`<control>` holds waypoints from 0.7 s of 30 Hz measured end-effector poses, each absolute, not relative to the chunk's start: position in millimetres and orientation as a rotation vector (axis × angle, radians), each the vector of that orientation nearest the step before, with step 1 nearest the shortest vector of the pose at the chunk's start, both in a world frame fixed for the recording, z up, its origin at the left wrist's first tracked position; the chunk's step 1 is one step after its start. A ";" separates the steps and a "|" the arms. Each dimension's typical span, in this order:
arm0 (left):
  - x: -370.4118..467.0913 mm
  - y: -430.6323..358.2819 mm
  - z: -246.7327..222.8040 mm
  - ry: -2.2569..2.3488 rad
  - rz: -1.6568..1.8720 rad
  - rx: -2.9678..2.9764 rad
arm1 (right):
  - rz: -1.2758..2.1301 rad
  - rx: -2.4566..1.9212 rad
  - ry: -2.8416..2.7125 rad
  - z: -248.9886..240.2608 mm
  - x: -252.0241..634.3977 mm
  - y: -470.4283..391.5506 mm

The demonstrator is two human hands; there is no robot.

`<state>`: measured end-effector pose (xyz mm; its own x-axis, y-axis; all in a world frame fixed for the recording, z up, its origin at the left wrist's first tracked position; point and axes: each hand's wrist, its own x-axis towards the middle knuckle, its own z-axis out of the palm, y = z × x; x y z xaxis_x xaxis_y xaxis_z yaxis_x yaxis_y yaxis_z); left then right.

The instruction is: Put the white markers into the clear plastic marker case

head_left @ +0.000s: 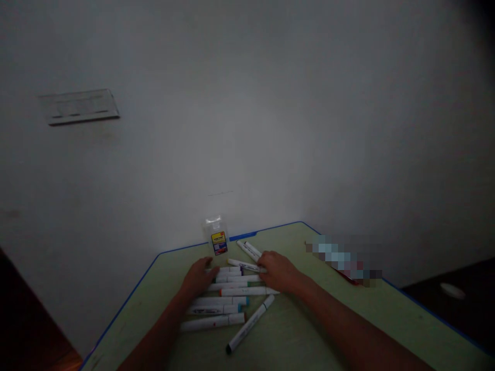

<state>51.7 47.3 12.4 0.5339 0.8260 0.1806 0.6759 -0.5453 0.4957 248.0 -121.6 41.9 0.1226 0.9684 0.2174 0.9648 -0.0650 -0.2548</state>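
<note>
Several white markers with differently coloured caps lie on a green table. My left hand [198, 278] is at their left ends, its thumb and fingers bent around the end of a purple-capped marker [228, 270]. On the other side, my right hand [279, 270] has curled fingers closed on the end of a yellow-tipped marker [245, 265]. Below the hands lie an orange-tipped marker [247, 291], blue-tipped markers [222, 301] and a brown-tipped marker [214, 322], roughly side by side. A black-ended marker [249, 325] lies slanted nearest me.
A clear plastic case [216, 234] with a yellow and blue label stands at the table's back edge. A partly blurred flat item [340, 260] lies at the right. Behind the blue-edged table [297, 330] rises a pale wall [247, 129] with a switch plate [81, 107].
</note>
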 end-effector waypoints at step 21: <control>19.0 15.6 51.1 0.780 0.260 2.622 | 0.072 -2.115 -1.948 44.0 248.7 -123.9</control>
